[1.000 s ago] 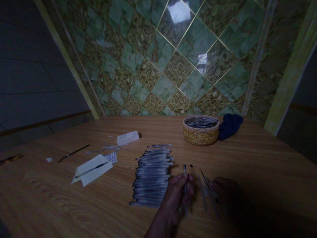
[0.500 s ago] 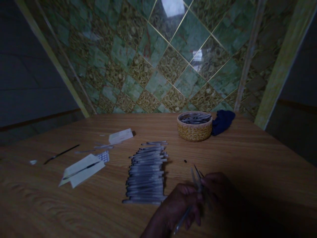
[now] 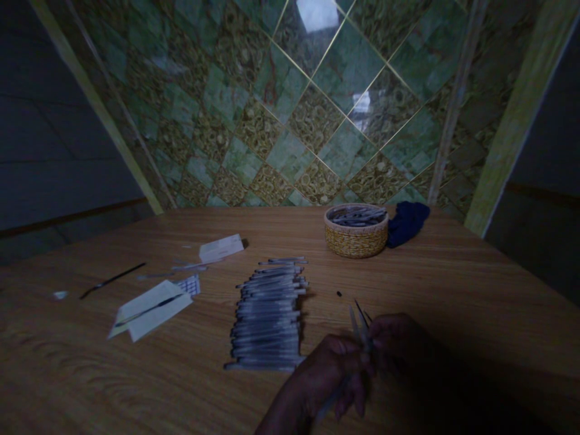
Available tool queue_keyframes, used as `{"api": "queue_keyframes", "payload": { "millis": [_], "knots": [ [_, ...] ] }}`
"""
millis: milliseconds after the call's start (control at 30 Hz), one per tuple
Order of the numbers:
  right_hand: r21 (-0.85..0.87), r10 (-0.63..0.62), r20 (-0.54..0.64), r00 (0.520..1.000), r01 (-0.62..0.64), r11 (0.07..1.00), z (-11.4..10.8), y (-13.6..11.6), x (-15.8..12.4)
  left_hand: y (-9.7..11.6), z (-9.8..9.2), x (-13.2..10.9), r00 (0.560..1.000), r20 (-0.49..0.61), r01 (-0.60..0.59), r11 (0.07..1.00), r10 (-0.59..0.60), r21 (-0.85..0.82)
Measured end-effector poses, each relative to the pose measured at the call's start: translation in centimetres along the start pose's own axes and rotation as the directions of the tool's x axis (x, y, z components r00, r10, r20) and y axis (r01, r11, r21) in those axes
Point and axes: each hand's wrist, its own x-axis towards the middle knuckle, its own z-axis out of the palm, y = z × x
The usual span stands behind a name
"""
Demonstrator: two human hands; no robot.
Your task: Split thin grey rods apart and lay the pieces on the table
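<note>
My left hand (image 3: pixel 333 368) is closed, fingers curled round a slim pale pen-like stick (image 3: pixel 333 400) that points down toward the near edge, blurred now. Touching it from the right, my right hand (image 3: pixel 394 338) is closed too and lies mostly in shadow. Between the hands rise a pale narrow blade-like piece (image 3: pixel 354 320) and thin dark points (image 3: pixel 360 309); which hand holds each I cannot tell. Left of my hands lies a long row of slim grey pen-like sticks (image 3: pixel 267 320), side by side. A tiny black bit (image 3: pixel 339 293) rests beyond my fingers.
A woven basket (image 3: pixel 356 241) full of similar sticks stands at the back right, beside a dark blue cloth (image 3: pixel 408 223). On the left lie folded paper (image 3: pixel 154 323) with a thin dark stick on it, a white box-like piece (image 3: pixel 221 248) and a black stick (image 3: pixel 113 280). A tiled wall (image 3: pixel 290 157) closes off the back.
The pale stick's lower end has swung slightly and blurred. My right hand has shifted very slightly; the rest lies as before.
</note>
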Motion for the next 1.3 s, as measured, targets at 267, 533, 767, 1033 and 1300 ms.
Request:
{"api": "queue_keyframes", "payload": {
  "millis": [267, 533, 767, 1033, 1300],
  "knots": [
    [-0.071, -0.016, -0.037, 0.999, 0.013, 0.997, 0.3, -0.1, 0.0, 0.3, 0.2, -0.4, 1.000, 0.014, -0.003, 1.000, 0.002, 0.012],
    [-0.026, -0.001, -0.051, 0.999, 0.000, 1.000, 0.6, 0.5, 0.1, 0.5, 0.3, -0.6, 1.000, -0.002, -0.025, 0.999, 0.025, 0.020],
    [-0.102, -0.011, -0.102, 0.995, 0.001, 0.995, 1.0, 0.0, -0.1, 0.4, 0.1, -0.5, 1.000, -0.005, -0.020, 0.999, 0.020, 0.031],
    [-0.091, -0.023, -0.078, 0.997, 0.015, 0.996, 1.2, -0.5, -0.2, 0.3, 0.1, -0.5, 1.000, 0.000, -0.018, 0.999, 0.018, 0.035],
    [-0.074, -0.015, -0.029, 0.999, 0.013, 0.997, 0.7, -0.2, 0.0, 0.2, -0.1, -0.4, 1.000, 0.009, -0.008, 0.999, 0.008, 0.051]
  ]
}}
